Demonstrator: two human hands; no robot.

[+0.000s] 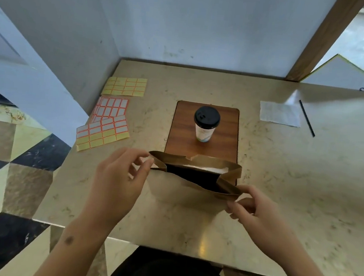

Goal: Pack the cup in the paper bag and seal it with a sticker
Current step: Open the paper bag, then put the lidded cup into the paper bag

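Left hand (119, 176) and right hand (256, 208) each pinch a rim corner of the paper bag (185, 182), mouth spread open at frame centre. Cup (206, 123) stands unpacked on board (204, 131) just behind. Sticker sheets (109, 117) left, untouched. Packing, sealing remain.

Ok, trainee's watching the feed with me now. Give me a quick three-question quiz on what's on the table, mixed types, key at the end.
1. True or false: the cup is already inside the paper bag.
2. Multiple choice: where do the sticker sheets lie relative to the wooden board? A) on the person's left B) on the person's right C) on top of it
3. Short answer: what are the left hand and right hand doing?

Key:
1. False; it stands upright, lid on, on the board behind the bag.
2. A.
3. Each pinches one end of the bag's rim, holding the mouth open.
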